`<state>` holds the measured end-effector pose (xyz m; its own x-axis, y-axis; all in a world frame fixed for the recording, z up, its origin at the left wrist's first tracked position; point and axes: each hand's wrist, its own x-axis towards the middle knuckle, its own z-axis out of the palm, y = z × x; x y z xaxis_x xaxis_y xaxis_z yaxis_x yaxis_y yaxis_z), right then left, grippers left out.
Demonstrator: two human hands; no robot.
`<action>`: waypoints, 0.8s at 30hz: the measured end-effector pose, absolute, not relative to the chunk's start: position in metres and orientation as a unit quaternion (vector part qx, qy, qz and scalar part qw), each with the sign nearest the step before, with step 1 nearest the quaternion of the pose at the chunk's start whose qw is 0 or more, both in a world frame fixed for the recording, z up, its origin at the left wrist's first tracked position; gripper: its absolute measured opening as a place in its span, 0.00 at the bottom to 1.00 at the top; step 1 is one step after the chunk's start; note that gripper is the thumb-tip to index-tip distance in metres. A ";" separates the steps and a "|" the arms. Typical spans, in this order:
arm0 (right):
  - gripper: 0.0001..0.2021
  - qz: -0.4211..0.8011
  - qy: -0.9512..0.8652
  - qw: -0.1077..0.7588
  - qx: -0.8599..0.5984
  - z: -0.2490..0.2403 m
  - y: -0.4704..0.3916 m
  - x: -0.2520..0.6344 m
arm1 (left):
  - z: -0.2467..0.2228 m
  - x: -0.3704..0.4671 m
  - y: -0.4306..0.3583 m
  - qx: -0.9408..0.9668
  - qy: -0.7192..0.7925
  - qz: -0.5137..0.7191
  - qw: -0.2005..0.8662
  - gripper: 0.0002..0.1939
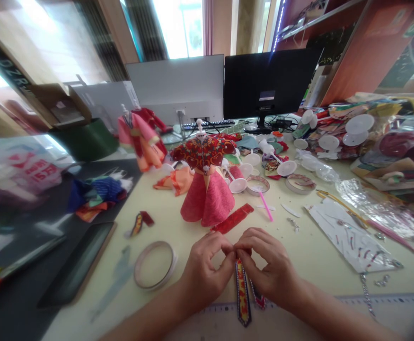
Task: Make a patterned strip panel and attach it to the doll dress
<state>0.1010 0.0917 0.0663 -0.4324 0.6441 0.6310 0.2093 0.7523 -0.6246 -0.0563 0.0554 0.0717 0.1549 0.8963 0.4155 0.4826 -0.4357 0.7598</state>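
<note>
Two hands, left hand [207, 265] and right hand [268, 263], meet with fingertips pinched closed on top of one patterned ribbon [242, 293], which hangs below them. One tape roll [173, 270] lies left of left hand, with bare tabletop [125, 232] between it and the one phone [79, 263]. One doll dress [208, 199] stands beyond both hands.

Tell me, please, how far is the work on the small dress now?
Looks done: the dress stands upright, with patterned top and pink skirt together.
In hand: the left hand and right hand pinch a narrow patterned ribbon.
Probably left: attaching the ribbon, still off the dress; perhaps also the red strip, lying loose beside the skirt.
</note>
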 end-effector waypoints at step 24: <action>0.09 0.374 -0.729 0.408 -0.403 0.074 0.095 0.102 | 0.077 -0.063 0.062 0.462 0.471 0.438 0.611 0.09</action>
